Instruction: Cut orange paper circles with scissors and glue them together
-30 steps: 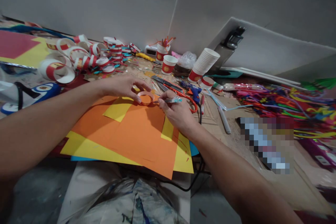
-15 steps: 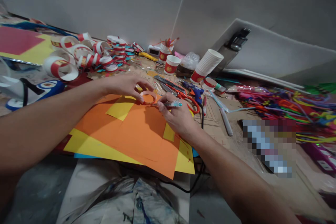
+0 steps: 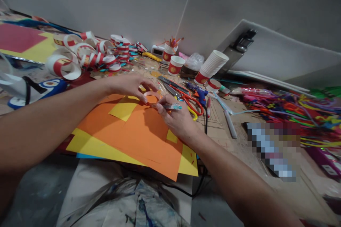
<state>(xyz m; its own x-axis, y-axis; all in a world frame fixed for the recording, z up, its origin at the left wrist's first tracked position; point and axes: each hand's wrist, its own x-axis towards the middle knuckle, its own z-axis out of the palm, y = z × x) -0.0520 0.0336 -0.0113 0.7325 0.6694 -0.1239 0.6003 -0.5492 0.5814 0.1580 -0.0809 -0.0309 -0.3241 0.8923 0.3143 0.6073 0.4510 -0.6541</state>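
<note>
A paper ring [image 3: 152, 95] is pinched down on the orange sheet [image 3: 138, 131] by the curled left hand [image 3: 130, 84], while a pen [image 3: 170, 106] is gripped in the closed right hand [image 3: 178, 120], tip at the ring's rim.

A paper ring [image 3: 152, 94] on the sheet stack [image 3: 138, 131], scissors [image 3: 190, 103] just right, cup stack [image 3: 212, 65] behind

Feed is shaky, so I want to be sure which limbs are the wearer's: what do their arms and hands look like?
The left forearm and right forearm are bare, no sleeves in view. The left hand and right hand wear no gloves; no watch or jewellery shows. Light, paint-spattered clothing covers the lap.
</note>
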